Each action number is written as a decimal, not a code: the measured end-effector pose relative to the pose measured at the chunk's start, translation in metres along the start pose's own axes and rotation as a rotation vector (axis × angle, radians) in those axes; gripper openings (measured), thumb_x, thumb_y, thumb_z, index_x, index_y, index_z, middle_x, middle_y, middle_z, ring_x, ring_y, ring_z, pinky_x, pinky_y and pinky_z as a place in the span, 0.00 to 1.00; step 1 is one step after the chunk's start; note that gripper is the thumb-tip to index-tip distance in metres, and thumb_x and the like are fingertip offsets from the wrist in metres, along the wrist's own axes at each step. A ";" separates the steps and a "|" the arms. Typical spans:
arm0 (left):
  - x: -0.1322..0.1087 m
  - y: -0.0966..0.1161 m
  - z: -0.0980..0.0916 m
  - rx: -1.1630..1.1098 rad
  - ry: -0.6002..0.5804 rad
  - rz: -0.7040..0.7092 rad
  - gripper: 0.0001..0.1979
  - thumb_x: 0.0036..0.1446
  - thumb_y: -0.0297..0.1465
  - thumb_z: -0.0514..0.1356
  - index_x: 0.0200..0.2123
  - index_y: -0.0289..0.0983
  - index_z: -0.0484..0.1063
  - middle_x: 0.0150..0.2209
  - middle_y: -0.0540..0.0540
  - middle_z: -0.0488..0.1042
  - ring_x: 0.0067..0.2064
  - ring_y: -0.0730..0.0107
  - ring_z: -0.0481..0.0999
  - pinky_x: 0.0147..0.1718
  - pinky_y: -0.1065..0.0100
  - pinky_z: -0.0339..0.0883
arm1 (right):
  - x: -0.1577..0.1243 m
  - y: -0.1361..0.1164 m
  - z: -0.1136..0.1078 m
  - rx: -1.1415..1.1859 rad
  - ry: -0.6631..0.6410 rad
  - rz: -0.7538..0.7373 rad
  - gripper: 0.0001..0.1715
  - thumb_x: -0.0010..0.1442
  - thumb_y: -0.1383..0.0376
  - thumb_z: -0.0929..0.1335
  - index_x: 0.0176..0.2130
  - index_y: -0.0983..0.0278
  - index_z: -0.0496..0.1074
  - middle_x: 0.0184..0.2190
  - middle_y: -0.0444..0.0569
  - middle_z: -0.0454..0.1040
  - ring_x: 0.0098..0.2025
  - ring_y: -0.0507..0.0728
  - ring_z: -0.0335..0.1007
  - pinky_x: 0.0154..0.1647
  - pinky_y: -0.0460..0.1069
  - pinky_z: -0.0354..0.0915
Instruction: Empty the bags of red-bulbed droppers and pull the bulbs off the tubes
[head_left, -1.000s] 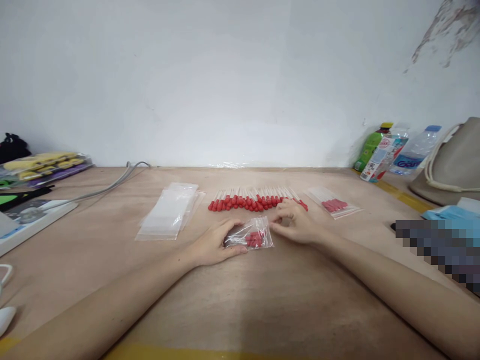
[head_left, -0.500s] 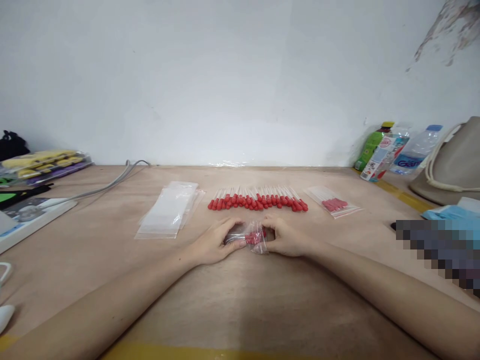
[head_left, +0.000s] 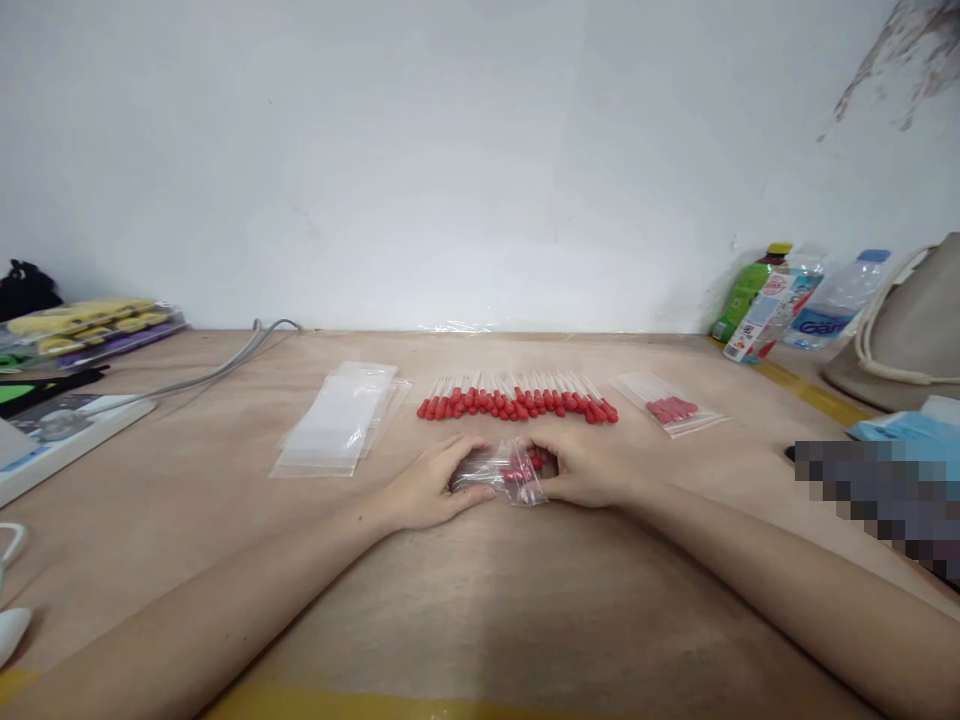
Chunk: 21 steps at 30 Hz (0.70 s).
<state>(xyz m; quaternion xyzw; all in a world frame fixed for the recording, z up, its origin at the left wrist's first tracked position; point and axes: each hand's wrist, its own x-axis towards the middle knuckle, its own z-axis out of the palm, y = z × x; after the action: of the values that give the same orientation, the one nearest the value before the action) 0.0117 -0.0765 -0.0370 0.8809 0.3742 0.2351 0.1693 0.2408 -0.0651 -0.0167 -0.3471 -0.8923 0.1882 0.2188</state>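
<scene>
My left hand (head_left: 435,485) curls around the left end of a clear plastic zip bag (head_left: 491,468), thumb at the near side and fingers at the far side. My right hand (head_left: 574,470) grips the bag's right end in the same way. Inside it lie several droppers (head_left: 517,472) with red bulbs, their bulbs towards my right hand and their thin clear stems towards my left. Just beyond the hands, a long row of loose droppers (head_left: 517,403) lies with red bulbs facing me. My fingertips are partly hidden by the bag.
Flat clear bags (head_left: 337,420) are stacked to the left. On the right lies a filled zip bag (head_left: 671,408) of red-bulbed droppers. Bottles (head_left: 750,295) and a beige bag (head_left: 911,330) stand far right; a power strip (head_left: 82,430) with a grey cable is at left.
The bag's right end and the red bulbs inside have shifted slightly to the right with my right hand. My left hand stays nearly in place, and more of the bag shows between the hands.
</scene>
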 end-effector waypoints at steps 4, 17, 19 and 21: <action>0.000 0.002 -0.001 0.002 -0.009 -0.018 0.24 0.54 0.42 0.56 0.52 0.39 0.59 0.49 0.44 0.67 0.48 0.62 0.68 0.46 0.61 0.64 | 0.000 0.006 0.005 -0.002 0.038 -0.037 0.07 0.55 0.65 0.66 0.35 0.65 0.71 0.31 0.46 0.73 0.32 0.52 0.65 0.32 0.46 0.60; -0.001 0.002 -0.001 0.012 -0.014 -0.029 0.24 0.54 0.43 0.55 0.52 0.39 0.59 0.48 0.43 0.68 0.47 0.61 0.68 0.47 0.60 0.63 | -0.002 0.012 0.010 0.117 0.094 -0.090 0.09 0.54 0.69 0.66 0.38 0.63 0.71 0.35 0.46 0.74 0.38 0.54 0.69 0.39 0.48 0.64; -0.001 0.002 -0.001 0.014 -0.015 -0.034 0.25 0.54 0.43 0.55 0.52 0.39 0.59 0.49 0.43 0.67 0.48 0.61 0.68 0.47 0.59 0.63 | -0.001 0.015 0.009 0.177 0.105 -0.069 0.09 0.54 0.68 0.66 0.37 0.63 0.72 0.37 0.47 0.74 0.39 0.54 0.69 0.42 0.49 0.64; -0.001 0.001 0.000 0.019 -0.014 -0.044 0.25 0.54 0.44 0.55 0.53 0.39 0.59 0.50 0.43 0.67 0.48 0.61 0.68 0.47 0.59 0.63 | 0.000 0.022 0.004 0.297 0.083 -0.006 0.09 0.54 0.65 0.67 0.37 0.63 0.71 0.38 0.48 0.74 0.40 0.54 0.69 0.43 0.49 0.64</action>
<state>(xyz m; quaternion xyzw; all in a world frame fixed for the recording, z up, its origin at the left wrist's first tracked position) 0.0113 -0.0782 -0.0364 0.8756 0.3948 0.2214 0.1685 0.2505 -0.0508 -0.0304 -0.3160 -0.8458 0.3028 0.3051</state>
